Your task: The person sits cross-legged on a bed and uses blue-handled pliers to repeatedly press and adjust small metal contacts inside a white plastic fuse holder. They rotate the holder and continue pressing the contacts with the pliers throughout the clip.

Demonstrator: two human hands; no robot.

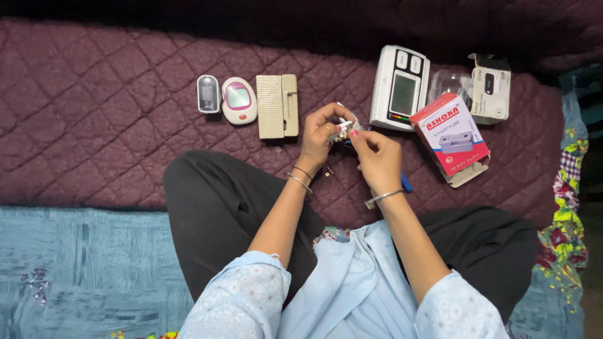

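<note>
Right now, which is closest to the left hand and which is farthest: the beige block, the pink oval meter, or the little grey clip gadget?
Measured from the left hand in the head view:
1. Beige block, just to its left on the purple quilt.
2. Pink oval meter, further left.
3. Little grey clip gadget, farthest left, beside the meter.

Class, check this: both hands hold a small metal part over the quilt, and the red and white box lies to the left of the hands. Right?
Not quite. The head view shows the red and white box lying to the right of the left hand and right hand, which hold the small metal part over the quilt.
</note>
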